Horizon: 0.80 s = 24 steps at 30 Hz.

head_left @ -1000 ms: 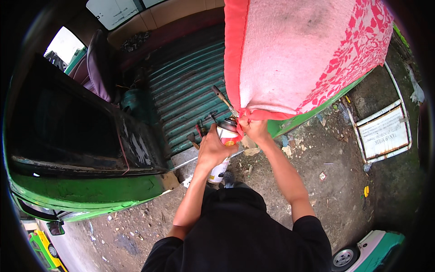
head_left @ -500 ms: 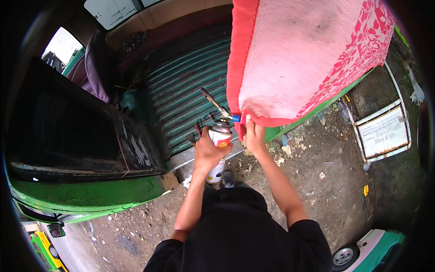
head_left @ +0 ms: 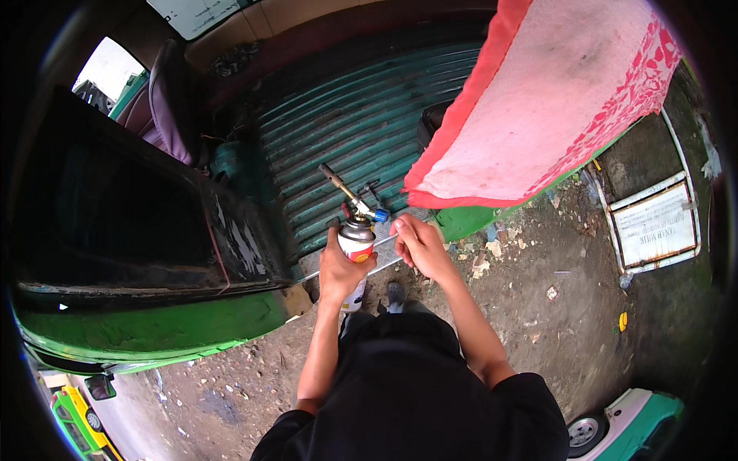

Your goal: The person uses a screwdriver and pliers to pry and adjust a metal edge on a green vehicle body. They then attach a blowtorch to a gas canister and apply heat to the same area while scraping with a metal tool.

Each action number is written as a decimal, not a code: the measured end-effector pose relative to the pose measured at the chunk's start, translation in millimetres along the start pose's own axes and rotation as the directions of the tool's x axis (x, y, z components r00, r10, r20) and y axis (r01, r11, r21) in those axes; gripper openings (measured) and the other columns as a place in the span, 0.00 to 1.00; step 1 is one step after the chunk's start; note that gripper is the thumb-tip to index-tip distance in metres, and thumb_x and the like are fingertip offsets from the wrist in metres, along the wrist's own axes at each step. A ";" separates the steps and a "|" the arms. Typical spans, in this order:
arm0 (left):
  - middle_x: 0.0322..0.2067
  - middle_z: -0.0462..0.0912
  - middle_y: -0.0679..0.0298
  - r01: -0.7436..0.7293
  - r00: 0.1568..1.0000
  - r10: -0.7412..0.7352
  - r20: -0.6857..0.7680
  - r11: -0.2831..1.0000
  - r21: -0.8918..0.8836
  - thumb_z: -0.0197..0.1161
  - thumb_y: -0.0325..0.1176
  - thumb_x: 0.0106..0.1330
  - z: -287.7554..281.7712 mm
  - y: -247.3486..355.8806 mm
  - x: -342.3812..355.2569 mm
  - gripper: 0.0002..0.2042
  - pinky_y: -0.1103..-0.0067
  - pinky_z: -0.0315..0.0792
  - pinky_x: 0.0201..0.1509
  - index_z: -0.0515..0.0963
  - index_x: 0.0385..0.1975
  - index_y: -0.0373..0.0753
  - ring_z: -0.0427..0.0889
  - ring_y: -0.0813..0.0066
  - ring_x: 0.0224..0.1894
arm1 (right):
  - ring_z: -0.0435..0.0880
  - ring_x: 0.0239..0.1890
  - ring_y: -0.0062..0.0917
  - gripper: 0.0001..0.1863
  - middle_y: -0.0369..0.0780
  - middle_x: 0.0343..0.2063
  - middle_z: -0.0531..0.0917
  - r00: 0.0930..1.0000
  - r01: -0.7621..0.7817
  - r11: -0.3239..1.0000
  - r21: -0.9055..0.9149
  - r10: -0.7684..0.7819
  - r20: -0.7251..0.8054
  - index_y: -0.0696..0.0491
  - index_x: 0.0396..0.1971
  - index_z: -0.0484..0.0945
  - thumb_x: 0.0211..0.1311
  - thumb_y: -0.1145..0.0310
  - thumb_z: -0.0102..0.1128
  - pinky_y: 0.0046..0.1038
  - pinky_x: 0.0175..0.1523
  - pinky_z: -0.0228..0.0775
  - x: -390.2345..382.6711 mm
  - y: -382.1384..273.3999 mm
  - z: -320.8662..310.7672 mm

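Note:
A white-and-red gas canister [head_left: 357, 250] stands upright in my left hand [head_left: 336, 270], whose fingers wrap round it. A torch head with a metal tube [head_left: 338, 180] and a blue knob [head_left: 380, 216] is fitted on top, angled up to the left. My right hand [head_left: 417, 248] is just right of the knob, fingers curled and thumb near the index finger; whether anything is between them I cannot make out. Above it hangs a pink-and-red patterned cloth [head_left: 523, 115], apart from my fingers, over the vehicle's green right side.
The vehicle's ribbed teal floor [head_left: 307, 131] lies ahead, with a seat [head_left: 169, 115] at the upper left and a dark door [head_left: 115, 207] on the left. A rusty white metal frame [head_left: 649, 223] is at the right on littered ground [head_left: 553, 323]; another vehicle [head_left: 630, 422] is at the lower right.
My right hand has let go of the cloth's corner and moved slightly down. The cloth hangs further right and higher, uncovering more floor. The torch and my left hand shifted slightly left and down.

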<state>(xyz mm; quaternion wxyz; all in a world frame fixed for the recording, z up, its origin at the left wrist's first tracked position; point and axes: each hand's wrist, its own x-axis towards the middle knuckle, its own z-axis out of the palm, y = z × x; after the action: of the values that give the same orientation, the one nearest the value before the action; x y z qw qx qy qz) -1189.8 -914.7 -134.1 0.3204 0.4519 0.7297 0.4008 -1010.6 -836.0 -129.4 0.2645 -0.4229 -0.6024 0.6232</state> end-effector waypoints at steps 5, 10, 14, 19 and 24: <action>0.39 0.87 0.45 -0.013 0.999 0.011 0.033 0.997 0.073 0.80 0.35 0.45 -12.9 -15.5 -5.6 0.36 0.60 0.79 0.47 0.69 0.54 0.32 0.86 0.43 0.44 | 0.71 0.18 0.13 0.18 0.33 0.17 0.73 0.992 0.115 0.983 -0.142 -0.122 -0.039 0.55 0.34 0.73 0.81 0.58 0.47 0.23 0.24 0.63 17.6 8.2 30.6; 0.39 0.87 0.45 -0.031 0.999 0.027 0.033 0.993 0.112 0.78 0.34 0.46 -27.5 -24.7 -5.4 0.34 0.59 0.79 0.47 0.70 0.54 0.33 0.86 0.42 0.44 | 0.80 0.26 0.50 0.11 0.50 0.22 0.79 0.894 0.292 0.838 -0.461 -0.410 -0.178 0.58 0.37 0.72 0.78 0.65 0.51 0.43 0.31 0.68 16.7 13.4 61.1; 0.38 0.87 0.45 -0.045 0.998 0.040 0.046 0.993 0.105 0.78 0.34 0.46 -38.5 -32.5 -2.5 0.33 0.58 0.79 0.47 0.70 0.53 0.34 0.86 0.42 0.43 | 0.80 0.31 0.57 0.07 0.55 0.28 0.80 0.872 0.312 0.823 -0.475 -0.446 -0.200 0.59 0.41 0.71 0.76 0.70 0.53 0.48 0.35 0.69 14.4 5.8 77.2; 0.37 0.87 0.46 -0.060 0.995 0.050 0.086 0.991 0.117 0.78 0.35 0.45 -56.2 -35.9 1.2 0.32 0.58 0.79 0.47 0.71 0.51 0.34 0.87 0.42 0.43 | 0.80 0.34 0.57 0.06 0.55 0.32 0.80 0.848 0.330 0.798 -0.505 -0.486 -0.213 0.59 0.43 0.70 0.74 0.73 0.55 0.48 0.36 0.69 13.9 5.5 94.1; 0.37 0.87 0.45 -0.077 0.990 0.062 0.123 0.989 0.123 0.77 0.35 0.46 -69.0 -44.3 1.6 0.31 0.58 0.79 0.48 0.71 0.50 0.34 0.87 0.43 0.43 | 0.79 0.34 0.57 0.07 0.55 0.33 0.79 0.831 0.319 0.800 -0.508 -0.494 -0.255 0.59 0.43 0.70 0.73 0.74 0.56 0.48 0.37 0.69 7.5 3.3 111.4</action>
<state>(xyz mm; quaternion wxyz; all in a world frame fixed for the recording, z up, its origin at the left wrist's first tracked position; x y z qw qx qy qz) -1265.5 -945.6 -140.2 0.3197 0.5196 0.7172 0.3368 -1108.0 -888.9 -143.4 0.4007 -0.4407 -0.7439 0.3031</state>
